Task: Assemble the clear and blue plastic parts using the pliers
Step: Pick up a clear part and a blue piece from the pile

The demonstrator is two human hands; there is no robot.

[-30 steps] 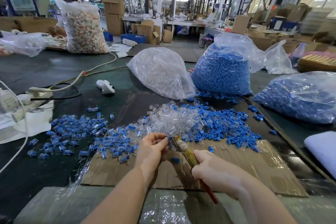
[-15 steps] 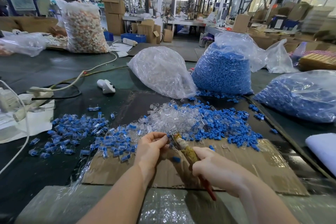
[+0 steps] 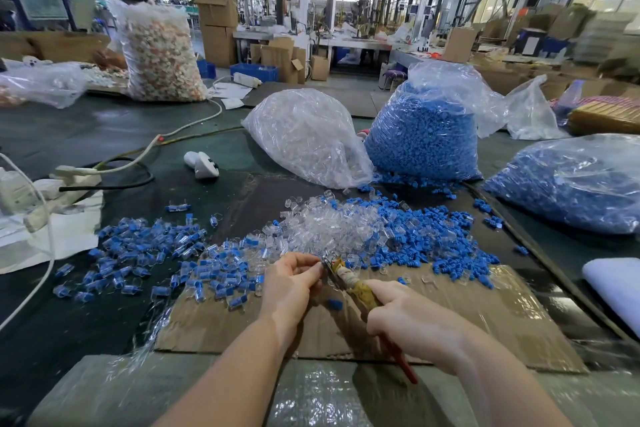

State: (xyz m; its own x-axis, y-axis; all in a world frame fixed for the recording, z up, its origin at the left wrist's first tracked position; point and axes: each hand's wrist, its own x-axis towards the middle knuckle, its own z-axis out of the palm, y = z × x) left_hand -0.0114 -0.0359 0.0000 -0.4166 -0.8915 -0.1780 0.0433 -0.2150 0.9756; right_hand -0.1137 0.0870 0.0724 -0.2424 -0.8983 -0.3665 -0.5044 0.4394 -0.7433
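Right hand (image 3: 403, 317) grips the tape-wrapped, red-handled pliers (image 3: 349, 282) while left hand (image 3: 291, 279) pinches a small part, hidden by fingers, at their jaws, probably steadying it for pressing.

Not much has moved in the last second, honestly. The left hand (image 3: 289, 282) has crept a touch up and toward the pliers (image 3: 349, 279), so its pinched fingertips (image 3: 317, 267) now sit right against the nose, where before there was a sliver of gap. The right hand (image 3: 407, 321) has slid a little farther up the handles toward the nose too, and the red handle end pokes out lower behind it. Can't tell what's actually between the fingertips, it's too small and hidden.
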